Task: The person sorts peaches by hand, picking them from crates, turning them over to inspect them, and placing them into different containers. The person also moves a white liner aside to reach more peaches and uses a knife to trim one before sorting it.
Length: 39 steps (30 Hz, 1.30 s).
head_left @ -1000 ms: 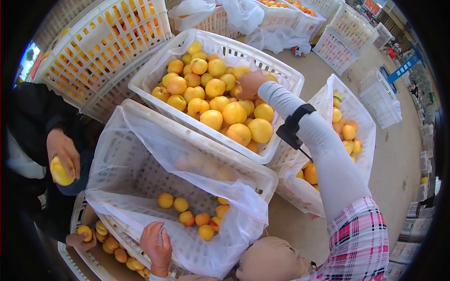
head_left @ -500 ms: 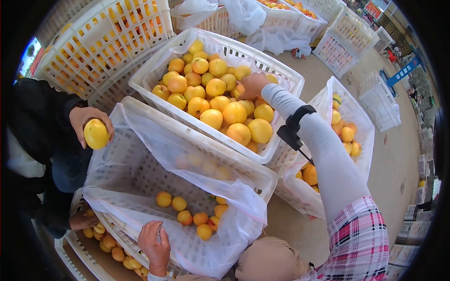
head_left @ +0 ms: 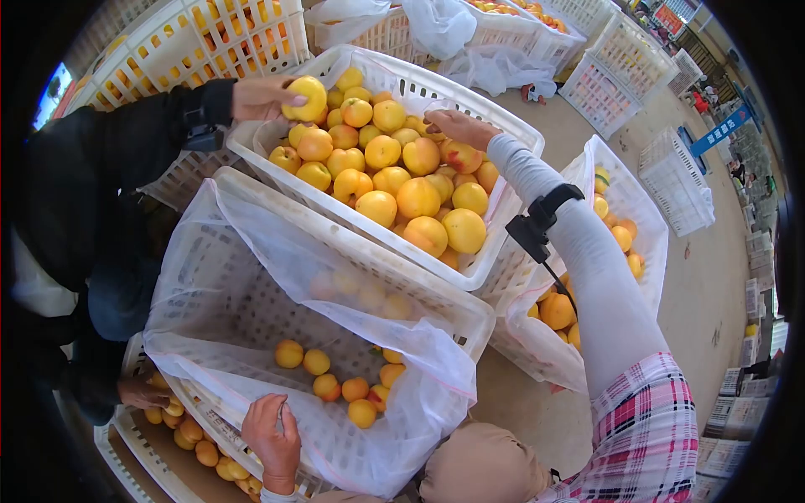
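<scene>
My right hand [head_left: 461,127] hovers over the far side of a white crate [head_left: 377,243] heaped with yellow peaches [head_left: 418,199]. Its fingers stretch leftward by the crate's liner, and a red-blushed peach [head_left: 462,157] lies just below the palm. My left hand [head_left: 272,438] is raised at the near rim of a second, mesh-lined crate [head_left: 251,201], thumb apart from the fingers, with nothing seen in it. Several peaches [head_left: 355,389] lie in that crate. Another person's hand [head_left: 256,98] holds a yellow peach [head_left: 305,98] over the heaped crate's left end.
That person's other hand [head_left: 138,391] is at a lower box of peaches [head_left: 206,453] on the left. A lined crate with peaches [head_left: 658,285] stands on the right. Stacked crates [head_left: 189,50] rise behind. A brown rounded shape [head_left: 482,465] is at the bottom.
My right hand has risen off the peaches, exposing the blushed one. The other person's hand has carried its peach from the left up over the heaped crate. My left hand has barely moved.
</scene>
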Each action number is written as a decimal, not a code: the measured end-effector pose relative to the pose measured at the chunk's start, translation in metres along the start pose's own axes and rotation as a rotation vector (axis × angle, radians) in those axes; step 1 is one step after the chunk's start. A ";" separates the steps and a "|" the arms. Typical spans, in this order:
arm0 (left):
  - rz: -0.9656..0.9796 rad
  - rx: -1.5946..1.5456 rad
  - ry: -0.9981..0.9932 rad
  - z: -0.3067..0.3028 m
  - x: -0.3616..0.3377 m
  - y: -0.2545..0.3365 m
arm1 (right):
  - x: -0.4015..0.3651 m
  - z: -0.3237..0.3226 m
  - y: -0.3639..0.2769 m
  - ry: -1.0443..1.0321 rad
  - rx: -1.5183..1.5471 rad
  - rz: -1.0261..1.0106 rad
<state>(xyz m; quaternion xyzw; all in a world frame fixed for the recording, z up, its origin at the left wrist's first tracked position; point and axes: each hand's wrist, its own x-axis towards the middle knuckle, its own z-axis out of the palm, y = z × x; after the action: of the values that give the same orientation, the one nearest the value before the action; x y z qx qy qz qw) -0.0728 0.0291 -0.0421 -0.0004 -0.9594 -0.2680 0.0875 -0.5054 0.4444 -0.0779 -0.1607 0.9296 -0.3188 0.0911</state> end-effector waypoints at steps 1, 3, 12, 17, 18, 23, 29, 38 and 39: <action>-0.001 -0.001 -0.001 0.000 0.000 0.000 | 0.003 -0.003 0.008 -0.070 -0.240 -0.082; 0.005 -0.003 -0.001 0.000 0.000 -0.001 | -0.017 -0.004 -0.015 -0.170 -0.441 0.089; 0.004 0.010 0.004 -0.001 0.001 0.004 | -0.043 -0.008 -0.023 -0.172 -0.563 0.115; 0.000 0.038 -0.001 0.001 0.000 0.001 | -0.030 0.000 -0.030 -0.229 -0.345 0.076; 0.009 0.035 0.002 0.001 0.000 0.001 | -0.029 0.006 -0.044 -0.245 -0.441 0.113; 0.000 0.037 0.013 0.001 0.001 0.002 | -0.016 0.013 -0.048 -0.279 -0.451 0.095; -0.001 0.024 0.006 0.002 0.001 0.001 | -0.024 0.013 -0.047 -0.147 -0.328 0.026; 0.021 0.036 0.012 0.002 0.000 0.000 | -0.031 0.000 -0.037 -0.292 -0.380 0.075; 0.007 0.025 -0.003 0.000 0.000 0.001 | -0.032 -0.001 -0.042 -0.290 -0.380 0.074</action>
<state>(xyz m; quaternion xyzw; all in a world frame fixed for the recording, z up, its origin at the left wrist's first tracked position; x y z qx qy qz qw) -0.0732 0.0303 -0.0418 -0.0031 -0.9628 -0.2558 0.0868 -0.4654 0.4254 -0.0492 -0.1848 0.9554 -0.1083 0.2033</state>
